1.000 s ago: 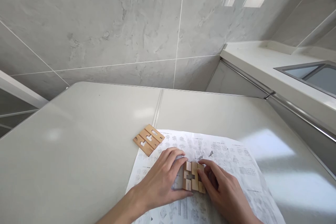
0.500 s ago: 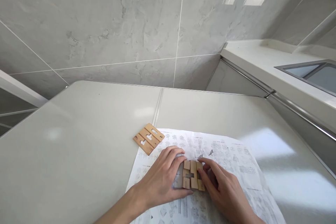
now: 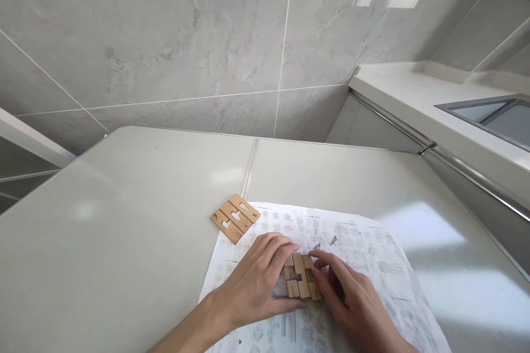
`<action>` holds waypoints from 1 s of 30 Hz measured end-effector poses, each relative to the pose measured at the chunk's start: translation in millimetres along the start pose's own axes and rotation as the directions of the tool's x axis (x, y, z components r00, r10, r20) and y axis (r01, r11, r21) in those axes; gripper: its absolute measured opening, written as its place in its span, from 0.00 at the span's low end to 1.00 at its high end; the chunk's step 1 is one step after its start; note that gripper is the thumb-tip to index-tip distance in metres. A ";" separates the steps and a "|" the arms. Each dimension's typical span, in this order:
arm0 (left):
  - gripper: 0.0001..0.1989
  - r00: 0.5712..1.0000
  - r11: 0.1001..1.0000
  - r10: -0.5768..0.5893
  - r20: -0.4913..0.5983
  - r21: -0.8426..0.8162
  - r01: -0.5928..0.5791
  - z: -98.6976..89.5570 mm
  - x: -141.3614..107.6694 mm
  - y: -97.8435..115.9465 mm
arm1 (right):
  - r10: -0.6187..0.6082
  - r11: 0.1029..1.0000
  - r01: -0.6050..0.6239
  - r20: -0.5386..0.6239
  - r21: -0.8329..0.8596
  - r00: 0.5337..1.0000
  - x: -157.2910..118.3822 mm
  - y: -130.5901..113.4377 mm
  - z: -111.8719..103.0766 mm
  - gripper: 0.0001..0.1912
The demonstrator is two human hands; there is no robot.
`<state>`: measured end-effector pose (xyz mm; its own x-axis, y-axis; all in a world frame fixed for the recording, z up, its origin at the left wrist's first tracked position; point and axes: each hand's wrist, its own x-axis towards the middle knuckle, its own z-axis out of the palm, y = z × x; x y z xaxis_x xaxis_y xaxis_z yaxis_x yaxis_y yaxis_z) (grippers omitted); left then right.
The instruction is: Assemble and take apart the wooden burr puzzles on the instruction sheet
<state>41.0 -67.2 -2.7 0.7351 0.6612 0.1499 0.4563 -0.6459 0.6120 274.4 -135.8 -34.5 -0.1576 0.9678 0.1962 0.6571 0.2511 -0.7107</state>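
Small notched wooden puzzle pieces (image 3: pixel 303 277) lie side by side on the printed sheet, with a gap between some of them. My left hand (image 3: pixel 260 273) curls round their left side, its fingertips at the far edge and its thumb along the near edge. On the right, my right hand (image 3: pixel 350 289) has its bent fingers and thumb against the same pieces. Up and to the left, flat wooden slotted plates (image 3: pixel 234 217) with handwritten marks rest side by side, overlapping the sheet's corner.
A large creased paper sheet (image 3: pixel 372 242) printed with small diagrams covers the table's near part. The white table (image 3: pixel 124 220) has a seam across its top. Beyond it stands a grey tiled wall (image 3: pixel 165 38); a counter (image 3: pixel 414 88) with a sink (image 3: pixel 497 116) is at the right.
The wooden pieces between my hands have shifted slightly left and turned a little. My right fingertips and left fingers moved slightly with them. The slotted plates stay put.
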 end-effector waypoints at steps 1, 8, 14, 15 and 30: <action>0.45 1.000 1.000 0.005 -0.005 0.000 -0.005 0.2 0.0 0.2 | -0.001 1.000 0.001 0.001 0.008 1.000 -0.2 -0.7 0.0 0.12; 0.43 1.000 0.999 0.016 -0.021 -0.029 -0.016 1.7 0.7 1.7 | 0.013 0.997 -0.016 0.028 0.079 1.000 -1.7 -4.6 1.3 0.12; 0.42 1.000 0.997 0.009 0.000 -0.072 -0.009 4.6 -0.2 0.7 | 0.044 0.990 -0.047 0.019 0.136 0.999 -0.9 -8.2 1.1 0.13; 0.43 1.000 0.997 0.010 0.003 -0.073 -0.010 5.1 -0.5 0.7 | 0.042 0.989 -0.044 0.014 0.139 0.999 -0.4 -9.0 1.0 0.12; 0.39 0.998 0.997 0.054 0.031 -0.060 -0.052 7.5 -1.7 0.5 | -0.131 0.981 0.107 0.149 0.162 0.980 3.7 -15.0 -3.4 0.18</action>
<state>43.8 -71.5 -8.4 0.7737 0.6134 0.1585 0.3864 -0.6552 0.6492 266.4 -136.1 -20.8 -0.3502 0.9182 0.1852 0.5082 0.3523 -0.7859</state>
